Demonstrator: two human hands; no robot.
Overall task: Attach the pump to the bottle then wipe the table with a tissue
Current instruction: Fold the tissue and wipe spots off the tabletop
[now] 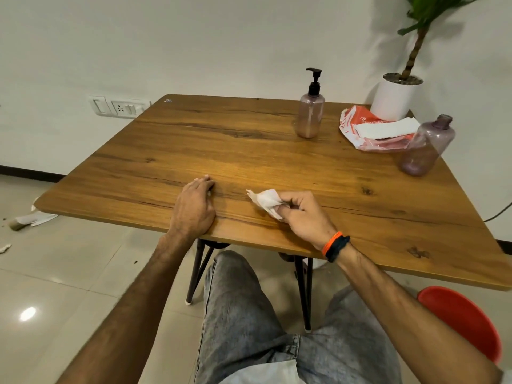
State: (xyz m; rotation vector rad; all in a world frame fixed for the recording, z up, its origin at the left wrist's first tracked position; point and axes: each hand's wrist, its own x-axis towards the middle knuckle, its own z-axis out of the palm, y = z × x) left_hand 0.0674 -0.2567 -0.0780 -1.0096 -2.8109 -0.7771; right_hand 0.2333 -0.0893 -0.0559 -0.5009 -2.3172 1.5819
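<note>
A tinted purple bottle (310, 115) with a black pump (314, 79) screwed on stands upright at the far middle of the wooden table (194, 139). My right hand (302, 214) grips a crumpled white tissue (267, 200) and presses it on the tabletop near the front edge. My left hand (195, 206) rests palm down on the front edge of the table, fingers curled loosely, holding nothing.
A second purple bottle (426, 146) without a pump stands at the right. Behind it lies an orange tissue pack (368, 126) with white tissues sticking out, and a white plant pot (393, 98). A red stool (465, 320) is at my right. Scraps of paper lie on the floor at the left.
</note>
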